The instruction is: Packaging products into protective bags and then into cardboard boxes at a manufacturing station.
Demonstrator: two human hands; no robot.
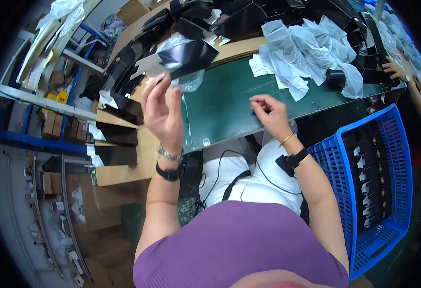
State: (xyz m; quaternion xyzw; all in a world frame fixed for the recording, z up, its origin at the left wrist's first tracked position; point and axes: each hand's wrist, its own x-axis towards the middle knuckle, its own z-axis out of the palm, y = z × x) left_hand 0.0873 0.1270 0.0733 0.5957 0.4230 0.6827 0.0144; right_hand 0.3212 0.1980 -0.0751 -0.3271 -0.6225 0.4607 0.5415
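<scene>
My left hand (161, 113) is raised at the left end of the green tabletop (220, 98), its fingers loosely bent and apart from the thumb, with nothing seen between them. Just beyond its fingertips is a glossy black folding box (189, 55) with pale flaps standing out; I see no clear contact. Over the table's near edge, my right hand (272, 114) has its fingers curled in toward the thumb. No object shows in it. A crumpled clear plastic bag (190, 82) lies beside the black box.
Black boxes pile up along the far side, and several stand on a cardboard sheet (119, 175) at left. White plastic bags (311, 50) and a black roll (335, 78) lie far right. A blue crate (347, 192) holds black boxes at right. A co-worker's hand (395, 69) rests near the table's right end.
</scene>
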